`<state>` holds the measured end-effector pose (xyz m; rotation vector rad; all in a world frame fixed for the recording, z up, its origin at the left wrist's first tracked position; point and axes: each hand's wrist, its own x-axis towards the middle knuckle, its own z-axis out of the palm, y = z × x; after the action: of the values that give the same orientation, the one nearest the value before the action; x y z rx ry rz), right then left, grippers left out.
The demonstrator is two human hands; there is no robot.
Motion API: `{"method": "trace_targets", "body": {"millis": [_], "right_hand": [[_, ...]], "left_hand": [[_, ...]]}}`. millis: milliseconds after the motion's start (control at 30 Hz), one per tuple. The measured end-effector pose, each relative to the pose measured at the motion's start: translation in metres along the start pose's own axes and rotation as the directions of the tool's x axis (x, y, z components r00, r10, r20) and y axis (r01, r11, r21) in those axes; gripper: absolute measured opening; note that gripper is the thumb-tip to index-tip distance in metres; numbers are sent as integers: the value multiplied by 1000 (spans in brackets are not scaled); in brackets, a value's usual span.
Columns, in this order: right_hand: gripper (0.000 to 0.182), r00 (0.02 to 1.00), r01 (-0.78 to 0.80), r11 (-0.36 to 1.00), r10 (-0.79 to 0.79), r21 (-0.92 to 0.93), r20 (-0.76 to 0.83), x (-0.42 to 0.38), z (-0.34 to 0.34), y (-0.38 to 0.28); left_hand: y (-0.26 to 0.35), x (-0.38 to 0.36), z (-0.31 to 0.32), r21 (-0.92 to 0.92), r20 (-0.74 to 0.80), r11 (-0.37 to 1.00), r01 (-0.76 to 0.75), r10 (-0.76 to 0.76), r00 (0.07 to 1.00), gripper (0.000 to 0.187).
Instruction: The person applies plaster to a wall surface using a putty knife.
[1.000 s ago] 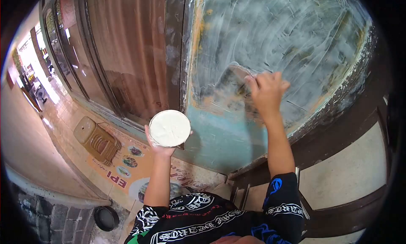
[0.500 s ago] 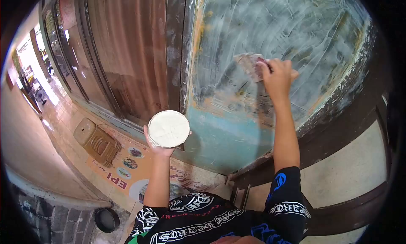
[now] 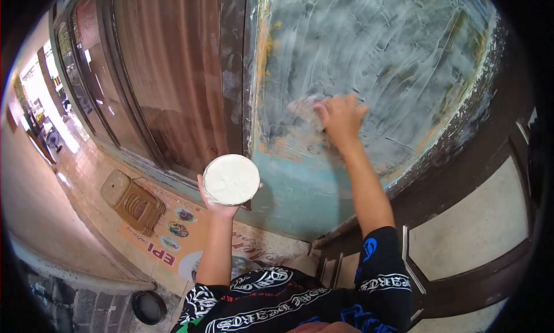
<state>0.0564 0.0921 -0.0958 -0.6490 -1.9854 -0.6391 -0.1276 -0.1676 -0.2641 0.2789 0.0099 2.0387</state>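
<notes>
My left hand [image 3: 218, 207] grips a round tub of white putty [image 3: 232, 179] from below and around its sides, its open top facing me. My right hand [image 3: 344, 120] is closed on a putty knife [image 3: 309, 111], whose wide blade lies at the wall and looks blurred by motion. Its handle is mostly covered by my fingers. Streaky whitish-grey putty coats the upper part of the wall panel [image 3: 369, 56], while bare blue-green paint [image 3: 294, 189] shows lower down. Brown and orange patches run along the coat's edges.
A window with brown curtains [image 3: 173, 62] and dark frames is on the left. Stacked brown plastic stools [image 3: 131, 200] stand over a printed banner [image 3: 173, 240] on the floor. At lower left is a black round pan [image 3: 148, 307]; at right, a dark wooden panelled door [image 3: 461, 217].
My right hand with the putty knife has moved left and down along the wall. The tub in my left hand stays nearly in place.
</notes>
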Motion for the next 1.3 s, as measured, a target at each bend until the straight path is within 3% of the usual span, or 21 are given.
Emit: {"method": "trace_targets", "body": {"millis": [33, 133, 200, 300, 367, 500, 633, 733, 800, 900, 967, 1067, 1100, 1233, 1300], "right_hand": [[22, 996, -47, 998, 43, -48, -75, 16, -21, 11], [22, 979, -111, 991, 121, 70, -163, 30, -58, 34], [22, 979, -140, 966, 168, 219, -113, 13, -72, 31], [21, 989, -79, 968, 46, 238, 140, -50, -35, 5], [23, 963, 24, 969, -88, 244, 255, -94, -1, -15], [22, 933, 81, 987, -124, 138, 339, -105, 26, 1], [22, 1000, -10, 999, 10, -47, -4, -26, -31, 47], [20, 991, -97, 995, 93, -40, -96, 2, -77, 62], [16, 987, -145, 984, 151, 102, -58, -5, -92, 63], [23, 989, -107, 982, 88, 159, 120, -48, -68, 31], [23, 951, -5, 986, -46, 164, 307, -84, -32, 15], [23, 943, 66, 994, -92, 91, 319, -105, 4, 26], [23, 937, 34, 999, -38, 19, 347, -93, -1, 35], [19, 996, -87, 995, 86, -49, -16, -24, -61, 74], [19, 991, -134, 991, 134, -14, -31, -12, -90, 82]], "left_hand": [[1, 0, -6, 7, -15, 1000, 16, -15, 1000, 88], [2, -6, -1, -90, -32, 996, -20, 17, 999, 89], [2, -8, -5, -30, -19, 999, -29, 28, 999, 90], [2, -6, -4, 6, 2, 1000, -21, 21, 1000, 90], [1, -2, -2, 40, 68, 998, 49, -51, 996, 90], [-4, 2, 2, 14, 41, 998, 55, -55, 998, 90], [-9, 5, -2, 11, 2, 999, 44, -44, 999, 89], [-12, 3, -1, 10, -5, 999, 46, -46, 999, 88], [-13, 3, -2, 11, -3, 999, 48, -48, 999, 87], [-17, 7, -8, 8, -7, 998, 60, -60, 998, 88], [-19, 9, -9, -22, -4, 998, 63, -63, 998, 93], [-19, 8, -4, -13, 8, 995, 99, -99, 995, 89], [-18, 7, -1, -5, 14, 995, 102, -102, 995, 89], [-15, 5, 0, 17, -17, 998, 59, -59, 998, 88], [-14, 4, -2, 18, -17, 998, 56, -56, 998, 88]]}}
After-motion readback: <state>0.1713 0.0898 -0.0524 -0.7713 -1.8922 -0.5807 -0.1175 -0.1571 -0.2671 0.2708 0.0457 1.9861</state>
